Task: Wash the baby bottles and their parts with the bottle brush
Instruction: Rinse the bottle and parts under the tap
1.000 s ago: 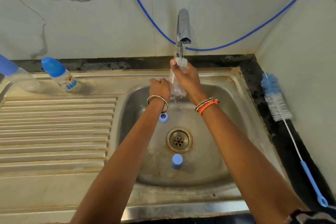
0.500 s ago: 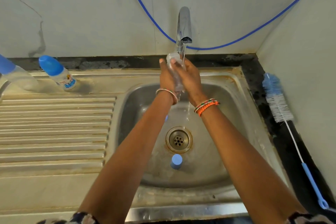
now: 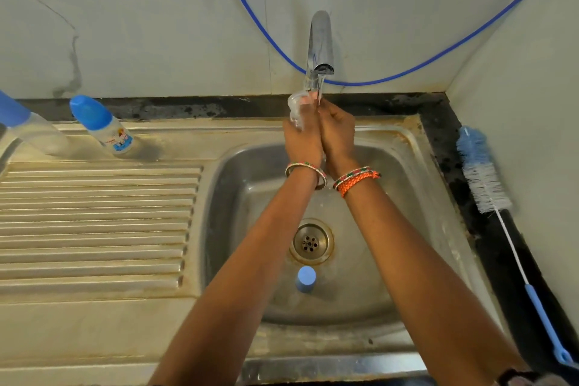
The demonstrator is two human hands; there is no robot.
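A clear baby bottle is being held upright under the tap, with water running onto its open mouth. It is being gripped between the two hands, which are being pressed close together above the back of the sink: the left hand is being curled round the bottle's lower body, and the right hand is being wrapped against its other side, fingers bent. Bangles are being worn on both wrists.

A blue cap is being left standing in the basin, just in front of the drain. A capped bottle with a blue top is being kept upright at the back of the drainboard, and a second blue-topped bottle is being cut off by the left edge. The bottle brush is being left lying on the dark bench strip to the right of the sink, bristles toward the wall, well apart from the hands. A blue hose is being hung across the wall behind the tap.
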